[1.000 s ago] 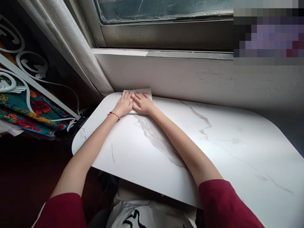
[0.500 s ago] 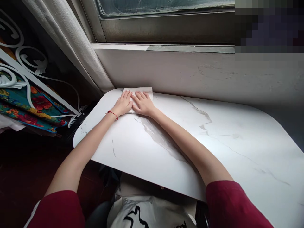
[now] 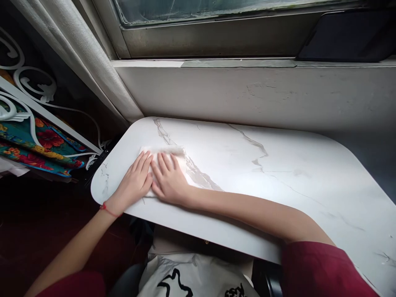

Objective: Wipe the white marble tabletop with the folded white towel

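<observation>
A white cloth [image 3: 165, 151] lies flat on the white marble-patterned table [image 3: 297, 165], left of its middle. My left hand [image 3: 133, 177] rests palm down on the cloth's left part, its fingers stretched out and close together. Beside it, my right hand [image 3: 170, 177] presses on the cloth with fingers spread. The thumbs meet or nearly so between the hands. Both hands cover much of the cloth. A red string bracelet [image 3: 109, 210] circles my left wrist.
A dark flat device [image 3: 346, 36] leans on the window ledge [image 3: 235, 63] at the upper right. Left of the table are a pale curtain [image 3: 89, 53], a white scrolled metal frame [image 3: 55, 111] and a floral cloth [image 3: 46, 144]. The wall runs along the table's far edge.
Both hands have slid the cloth from the table's far edge toward me and slightly left. My right forearm now lies more sideways across the table.
</observation>
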`<action>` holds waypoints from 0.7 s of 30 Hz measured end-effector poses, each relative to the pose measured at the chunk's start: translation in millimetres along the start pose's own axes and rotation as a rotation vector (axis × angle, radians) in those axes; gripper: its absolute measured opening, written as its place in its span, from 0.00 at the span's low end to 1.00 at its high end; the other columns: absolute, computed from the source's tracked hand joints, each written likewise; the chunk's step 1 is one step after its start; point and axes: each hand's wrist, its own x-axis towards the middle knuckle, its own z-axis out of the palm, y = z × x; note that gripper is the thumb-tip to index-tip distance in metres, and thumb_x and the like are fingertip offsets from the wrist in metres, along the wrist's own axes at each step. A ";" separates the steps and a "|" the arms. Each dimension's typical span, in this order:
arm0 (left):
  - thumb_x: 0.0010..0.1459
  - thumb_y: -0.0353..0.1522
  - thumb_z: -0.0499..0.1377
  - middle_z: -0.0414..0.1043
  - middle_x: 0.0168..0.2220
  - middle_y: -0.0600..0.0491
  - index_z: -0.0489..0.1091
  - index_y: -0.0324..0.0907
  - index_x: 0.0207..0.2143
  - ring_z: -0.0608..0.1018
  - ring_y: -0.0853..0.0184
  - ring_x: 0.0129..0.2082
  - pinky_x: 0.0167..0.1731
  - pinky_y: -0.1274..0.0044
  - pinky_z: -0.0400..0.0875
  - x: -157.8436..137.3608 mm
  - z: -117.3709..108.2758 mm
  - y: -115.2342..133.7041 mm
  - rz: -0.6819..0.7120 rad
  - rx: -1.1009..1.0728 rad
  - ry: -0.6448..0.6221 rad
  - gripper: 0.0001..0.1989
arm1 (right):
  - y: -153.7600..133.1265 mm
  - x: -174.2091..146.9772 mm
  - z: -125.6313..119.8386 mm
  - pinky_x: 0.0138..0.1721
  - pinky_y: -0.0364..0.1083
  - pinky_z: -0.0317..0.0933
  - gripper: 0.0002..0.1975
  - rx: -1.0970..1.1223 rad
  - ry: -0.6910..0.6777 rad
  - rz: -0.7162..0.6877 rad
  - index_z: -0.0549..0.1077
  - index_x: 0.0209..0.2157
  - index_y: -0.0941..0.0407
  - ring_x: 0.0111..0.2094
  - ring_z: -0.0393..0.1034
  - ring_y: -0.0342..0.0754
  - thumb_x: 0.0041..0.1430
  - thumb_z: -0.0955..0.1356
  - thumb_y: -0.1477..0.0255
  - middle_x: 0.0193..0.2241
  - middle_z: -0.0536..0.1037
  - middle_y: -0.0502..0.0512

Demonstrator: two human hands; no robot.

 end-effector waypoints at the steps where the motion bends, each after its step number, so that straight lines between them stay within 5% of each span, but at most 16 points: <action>1: 0.69 0.32 0.41 0.53 0.72 0.40 0.51 0.36 0.71 0.54 0.54 0.74 0.70 0.57 0.58 -12.0 -1.4 2.3 -0.013 0.004 0.011 0.30 | -8.3 -4.9 -0.3 0.70 0.70 0.44 0.34 0.001 -0.002 -0.022 0.60 0.67 0.73 0.71 0.51 0.73 0.69 0.61 0.64 0.68 0.58 0.82; 6: 0.68 0.31 0.42 0.50 0.74 0.44 0.43 0.44 0.74 0.54 0.54 0.74 0.70 0.56 0.60 -50.9 -6.7 14.0 -0.021 0.014 0.017 0.33 | -36.3 -26.6 -5.8 0.68 0.72 0.48 0.35 -0.054 -0.051 -0.083 0.61 0.68 0.72 0.70 0.52 0.73 0.69 0.61 0.62 0.69 0.58 0.79; 12: 0.68 0.30 0.43 0.48 0.74 0.42 0.34 0.45 0.75 0.53 0.52 0.74 0.68 0.54 0.62 -60.3 -11.2 31.3 0.006 0.049 -0.017 0.36 | -41.3 -45.9 -14.5 0.68 0.72 0.50 0.36 -0.062 -0.081 -0.135 0.59 0.68 0.75 0.70 0.51 0.76 0.68 0.62 0.62 0.69 0.56 0.82; 17: 0.67 0.30 0.43 0.49 0.73 0.39 0.41 0.40 0.74 0.51 0.52 0.75 0.69 0.55 0.60 -41.6 -6.2 37.1 -0.019 0.063 -0.029 0.34 | -22.2 -41.4 -13.8 0.69 0.71 0.48 0.36 -0.033 -0.084 -0.104 0.61 0.68 0.71 0.71 0.51 0.74 0.67 0.62 0.62 0.69 0.58 0.78; 21: 0.67 0.32 0.43 0.52 0.73 0.36 0.52 0.32 0.71 0.50 0.52 0.75 0.71 0.58 0.56 5.0 1.6 35.3 -0.024 0.053 -0.067 0.31 | 13.2 -24.9 -15.7 0.70 0.70 0.43 0.36 -0.012 -0.093 -0.058 0.59 0.68 0.72 0.71 0.50 0.73 0.67 0.61 0.63 0.69 0.57 0.80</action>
